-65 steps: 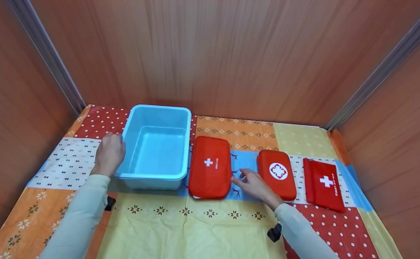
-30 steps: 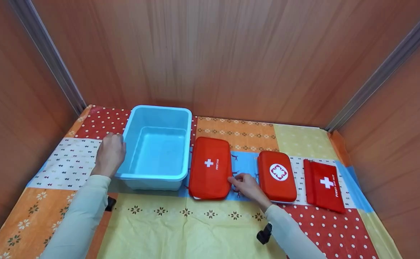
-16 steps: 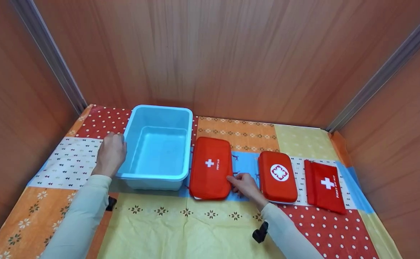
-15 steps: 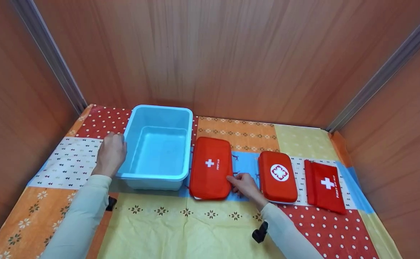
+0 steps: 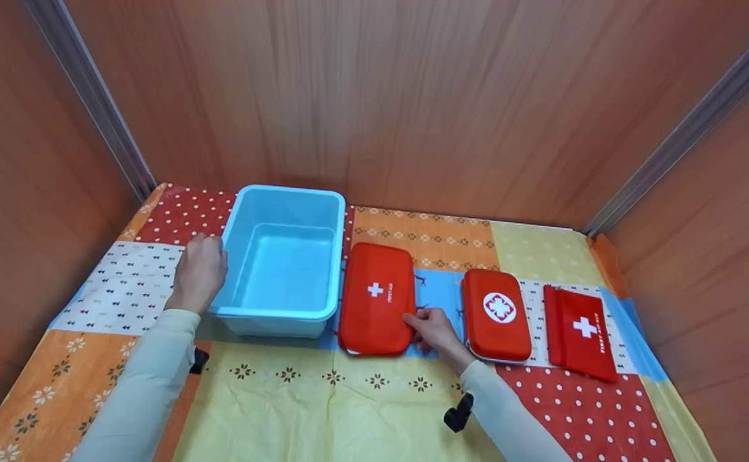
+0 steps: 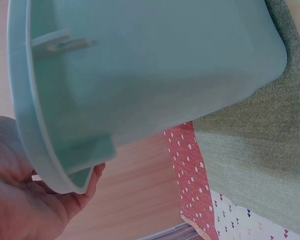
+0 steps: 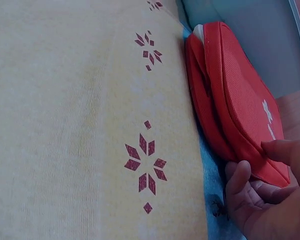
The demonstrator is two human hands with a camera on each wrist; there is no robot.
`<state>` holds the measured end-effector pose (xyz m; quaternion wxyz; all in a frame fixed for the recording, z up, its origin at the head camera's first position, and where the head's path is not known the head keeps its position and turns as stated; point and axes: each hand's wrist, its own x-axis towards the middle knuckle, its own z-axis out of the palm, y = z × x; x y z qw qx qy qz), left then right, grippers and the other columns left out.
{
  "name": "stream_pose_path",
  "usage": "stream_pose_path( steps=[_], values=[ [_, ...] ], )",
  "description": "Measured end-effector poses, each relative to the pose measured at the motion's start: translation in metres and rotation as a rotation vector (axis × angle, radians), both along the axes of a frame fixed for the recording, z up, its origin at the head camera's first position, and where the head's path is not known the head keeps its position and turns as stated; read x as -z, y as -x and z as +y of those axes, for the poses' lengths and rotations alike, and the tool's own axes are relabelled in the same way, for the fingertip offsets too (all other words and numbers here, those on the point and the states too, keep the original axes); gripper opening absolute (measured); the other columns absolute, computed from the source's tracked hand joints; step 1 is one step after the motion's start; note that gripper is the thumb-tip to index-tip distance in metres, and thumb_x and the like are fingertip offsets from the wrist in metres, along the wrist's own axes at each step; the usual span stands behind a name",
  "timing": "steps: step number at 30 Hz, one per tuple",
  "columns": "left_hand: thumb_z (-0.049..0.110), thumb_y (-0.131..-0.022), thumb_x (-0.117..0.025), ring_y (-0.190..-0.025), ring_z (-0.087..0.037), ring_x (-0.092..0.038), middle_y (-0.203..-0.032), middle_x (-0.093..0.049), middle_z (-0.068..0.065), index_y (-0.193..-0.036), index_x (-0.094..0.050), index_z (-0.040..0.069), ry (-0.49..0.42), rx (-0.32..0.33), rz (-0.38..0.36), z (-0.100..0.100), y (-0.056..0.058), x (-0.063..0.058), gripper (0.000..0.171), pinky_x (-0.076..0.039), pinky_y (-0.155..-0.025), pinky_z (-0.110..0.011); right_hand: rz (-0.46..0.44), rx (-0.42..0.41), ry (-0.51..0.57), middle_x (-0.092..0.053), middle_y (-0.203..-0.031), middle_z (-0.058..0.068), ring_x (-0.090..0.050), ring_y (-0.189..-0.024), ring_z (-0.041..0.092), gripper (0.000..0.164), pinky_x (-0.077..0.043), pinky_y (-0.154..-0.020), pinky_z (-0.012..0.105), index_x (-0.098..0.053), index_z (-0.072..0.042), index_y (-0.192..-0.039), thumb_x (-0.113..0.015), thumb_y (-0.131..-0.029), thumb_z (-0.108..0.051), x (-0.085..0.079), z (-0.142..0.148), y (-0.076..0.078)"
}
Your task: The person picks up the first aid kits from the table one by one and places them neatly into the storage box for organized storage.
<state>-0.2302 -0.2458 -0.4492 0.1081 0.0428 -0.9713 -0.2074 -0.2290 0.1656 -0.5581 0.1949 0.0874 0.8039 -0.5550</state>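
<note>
Nearest: right hand (image 5: 435, 330), thumb on top and fingers curled under the right edge of the large red pouch (image 5: 377, 308), which appears to rest on the cloth (image 5: 310, 417) just right of the blue bin (image 5: 271, 315). Change: this hand, earlier apart from the pouch, now pinches it; judged secured, not lifted. Farther: left hand (image 5: 201, 269) grips bin's left rim. Rear: wood-grain wall (image 5: 400, 109).
</note>
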Motion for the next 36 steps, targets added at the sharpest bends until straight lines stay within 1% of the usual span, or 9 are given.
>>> stream_pose_path(
  steps=[4,7,13,18,22,25,30,32,36],
  values=[
    [0.014,-0.087,-0.058,-0.096,-0.046,-0.055,-0.089,-0.054,-0.022,-0.103,-0.054,-0.009,0.040,-0.002,0.020,-0.0002,0.0004,-0.0006,0.027,-0.044,-0.079,-0.059,-0.008,0.007,0.015,-0.059,-0.073,0.017,-0.055,-0.060,0.038,0.025,-0.050,-0.056,0.040,-0.057,-0.002,-0.092,-0.058,-0.088,-0.027,0.0004,-0.0009,0.0011],
    [0.014,-0.088,-0.057,-0.095,-0.046,-0.055,-0.088,-0.054,-0.022,-0.102,-0.055,-0.009,0.047,-0.002,0.027,-0.0006,0.0005,-0.0004,0.027,-0.044,-0.079,-0.059,-0.008,0.015,0.016,-0.058,-0.071,0.013,-0.055,-0.060,0.036,0.024,-0.050,-0.057,0.041,-0.056,-0.003,-0.092,-0.059,-0.087,-0.026,0.0005,-0.0014,0.0018],
    [0.015,-0.087,-0.059,-0.095,-0.045,-0.055,-0.089,-0.055,-0.022,-0.101,-0.055,-0.007,0.059,-0.006,0.020,-0.0003,0.0003,0.0002,0.027,-0.044,-0.080,-0.059,0.003,0.019,0.021,-0.059,-0.070,0.014,-0.056,-0.061,0.037,0.025,-0.050,-0.058,0.044,-0.055,-0.002,-0.092,-0.060,-0.086,-0.025,-0.0026,-0.0020,0.0019],
    [0.014,-0.088,-0.057,-0.091,-0.043,-0.056,-0.086,-0.054,-0.021,-0.101,-0.056,-0.008,0.036,0.000,0.017,-0.0004,-0.0010,0.0011,0.026,-0.047,-0.075,-0.056,-0.005,0.027,0.004,-0.061,-0.072,0.014,-0.058,-0.061,0.034,0.027,-0.050,-0.058,0.042,-0.053,-0.002,-0.093,-0.061,-0.086,-0.027,-0.0046,-0.0021,0.0016],
    [0.015,-0.087,-0.058,-0.089,-0.042,-0.057,-0.084,-0.053,-0.018,-0.101,-0.055,-0.006,0.039,-0.012,0.020,-0.0004,-0.0021,0.0008,0.025,-0.048,-0.073,-0.055,-0.017,0.028,-0.016,-0.061,-0.072,0.014,-0.058,-0.062,0.033,0.028,-0.049,-0.057,0.039,-0.054,-0.003,-0.094,-0.060,-0.086,-0.029,-0.0048,-0.0024,0.0022],
    [0.016,-0.087,-0.058,-0.090,-0.042,-0.056,-0.084,-0.053,-0.018,-0.102,-0.054,-0.005,0.025,-0.017,0.009,-0.0005,-0.0026,0.0007,0.026,-0.047,-0.073,-0.057,-0.017,0.009,-0.023,-0.061,-0.072,0.016,-0.057,-0.064,0.037,0.029,-0.048,-0.055,0.039,-0.058,-0.001,-0.091,-0.059,-0.087,-0.029,-0.0046,-0.0028,0.0026],
    [0.015,-0.086,-0.060,-0.094,-0.044,-0.054,-0.090,-0.052,-0.021,-0.106,-0.054,-0.008,0.000,0.001,0.004,-0.0012,-0.0023,0.0012,0.030,-0.045,-0.076,-0.059,-0.013,-0.007,0.021,-0.060,-0.072,0.021,-0.055,-0.072,0.046,0.028,-0.048,-0.056,0.044,-0.060,0.002,-0.087,-0.059,-0.087,-0.025,-0.0041,-0.0027,0.0021],
    [0.015,-0.085,-0.061,-0.095,-0.044,-0.054,-0.091,-0.052,-0.021,-0.106,-0.054,-0.008,-0.003,0.005,0.010,-0.0015,-0.0022,0.0011,0.032,-0.044,-0.077,-0.059,-0.015,0.002,0.038,-0.060,-0.071,0.019,-0.056,-0.071,0.045,0.026,-0.049,-0.057,0.044,-0.061,0.002,-0.086,-0.060,-0.086,-0.024,-0.0035,-0.0024,0.0019],
    [0.015,-0.086,-0.060,-0.096,-0.043,-0.054,-0.091,-0.051,-0.020,-0.106,-0.053,-0.007,-0.015,0.008,0.013,-0.0014,-0.0026,0.0004,0.031,-0.044,-0.077,-0.060,-0.025,0.027,0.046,-0.061,-0.069,0.013,-0.058,-0.067,0.039,0.025,-0.049,-0.056,0.040,-0.061,-0.001,-0.085,-0.061,-0.086,-0.025,-0.0022,-0.0017,0.0028]
  ],
)
